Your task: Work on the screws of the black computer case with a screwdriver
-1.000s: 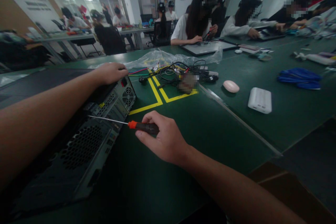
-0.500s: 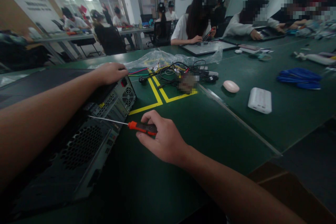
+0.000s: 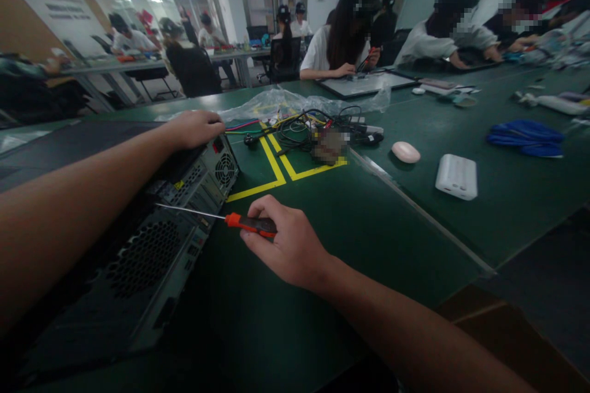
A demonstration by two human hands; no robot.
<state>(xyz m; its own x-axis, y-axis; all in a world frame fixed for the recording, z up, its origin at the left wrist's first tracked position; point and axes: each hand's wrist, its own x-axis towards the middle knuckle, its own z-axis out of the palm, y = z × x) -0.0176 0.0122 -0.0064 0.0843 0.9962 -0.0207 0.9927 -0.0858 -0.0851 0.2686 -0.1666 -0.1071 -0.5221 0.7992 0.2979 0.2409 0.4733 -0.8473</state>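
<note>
A black and grey computer case [image 3: 138,304] lies at the left with its vented rear panel turned toward me. My left hand [image 3: 196,128] holds the top far corner of it, fingers curled over the edge and partly hidden. In my right hand [image 3: 288,242] is a screwdriver [image 3: 251,225] with an orange and black handle, gripped between thumb and fingers. Its long metal shaft points left, and the tip meets the rear panel near the card slots. Whether the tip sits in a screw I cannot tell.
Behind the case lie a tangle of black cables [image 3: 295,129] and clear plastic wrap [image 3: 276,98]. Further right are a pink oval object [image 3: 405,152], a white box-like device [image 3: 456,176] and a blue bundle [image 3: 525,137]. Co-workers [image 3: 341,43] sit across the green table [image 3: 369,227].
My hands, the screwdriver and the case look almost unmoved. Across the table at the right, a co-worker's arms have shifted over a dark panel.
</note>
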